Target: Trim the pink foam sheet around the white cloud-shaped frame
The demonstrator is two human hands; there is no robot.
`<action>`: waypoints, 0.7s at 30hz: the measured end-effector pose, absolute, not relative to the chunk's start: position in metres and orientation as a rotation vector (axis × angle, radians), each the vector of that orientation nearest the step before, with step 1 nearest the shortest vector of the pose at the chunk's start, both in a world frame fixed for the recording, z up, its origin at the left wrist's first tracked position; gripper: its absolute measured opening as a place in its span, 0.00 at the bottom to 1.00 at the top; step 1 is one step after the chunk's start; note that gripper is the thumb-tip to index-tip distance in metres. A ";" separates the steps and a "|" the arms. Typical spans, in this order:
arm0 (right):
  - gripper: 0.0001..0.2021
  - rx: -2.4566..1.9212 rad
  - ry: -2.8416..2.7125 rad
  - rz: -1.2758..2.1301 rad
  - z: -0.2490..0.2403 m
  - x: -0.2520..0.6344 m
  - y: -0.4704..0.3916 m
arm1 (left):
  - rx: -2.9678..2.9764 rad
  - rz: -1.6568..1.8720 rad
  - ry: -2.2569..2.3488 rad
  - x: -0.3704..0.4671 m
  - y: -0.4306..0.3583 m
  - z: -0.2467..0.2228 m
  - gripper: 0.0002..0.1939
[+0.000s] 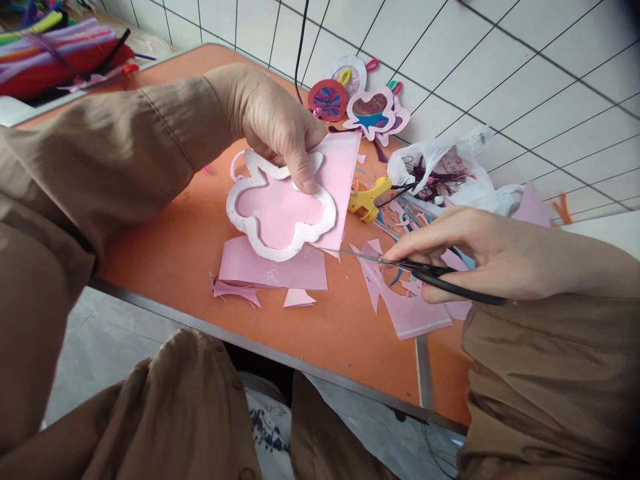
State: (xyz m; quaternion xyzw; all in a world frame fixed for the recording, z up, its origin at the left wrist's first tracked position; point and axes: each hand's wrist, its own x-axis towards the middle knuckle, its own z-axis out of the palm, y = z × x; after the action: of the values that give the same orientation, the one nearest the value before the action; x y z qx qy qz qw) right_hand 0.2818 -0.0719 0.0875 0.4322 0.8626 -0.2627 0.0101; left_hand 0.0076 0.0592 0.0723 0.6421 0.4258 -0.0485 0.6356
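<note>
From my end, nearest me on the orange worktop (175,247) lie a pink rectangle (273,267) and loose pink scraps (300,298); to the right is a larger pink offcut (420,317). Just beyond, my right hand (480,257) is closed around the black-handled scissors (425,270), their long axis running leftward from its grip. How far the blades are parted I can't tell.

The relation that matters is there: the tips reach the lower right edge of the white-rimmed, flower-shaped frame (273,252), beside the bottom corner of the pink sheet (343,163) behind it. Frame and sheet are pinched in the grip of my left hand (280,127), thumb over the rim, so both hang below that grip, left of the right hand. The left is the nearer hand to the frame; only the blades bridge the gap from the right.

Farther off are a yellow glue gun (370,199), a white plastic bag (480,190) and decorated paper ornaments (370,110) by the tiled wall (425,40).
</note>
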 end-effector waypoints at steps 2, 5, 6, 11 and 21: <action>0.09 1.311 2.633 -0.972 0.087 0.282 -0.070 | 1.517 -0.132 0.951 0.007 0.059 0.072 0.11; 0.08 1.311 2.595 -1.063 0.087 0.281 -0.068 | 1.590 -0.166 0.836 0.008 0.059 0.072 0.09; 0.08 1.308 2.597 -1.069 0.087 0.280 -0.067 | 1.600 -0.173 0.800 0.009 0.059 0.072 0.09; 0.11 1.286 2.588 -1.105 0.087 0.280 -0.068 | 1.566 -0.161 0.878 0.011 0.058 0.071 0.12; 0.18 1.324 2.445 -1.074 0.090 0.276 -0.068 | 1.544 -0.157 0.735 0.007 0.068 0.065 0.12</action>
State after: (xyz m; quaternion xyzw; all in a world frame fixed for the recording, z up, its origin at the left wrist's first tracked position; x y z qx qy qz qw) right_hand 0.2757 -0.0681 0.0901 0.4427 0.8176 -0.3593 0.0804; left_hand 0.0067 0.0682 0.0652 0.6806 0.3238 -0.0694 0.6535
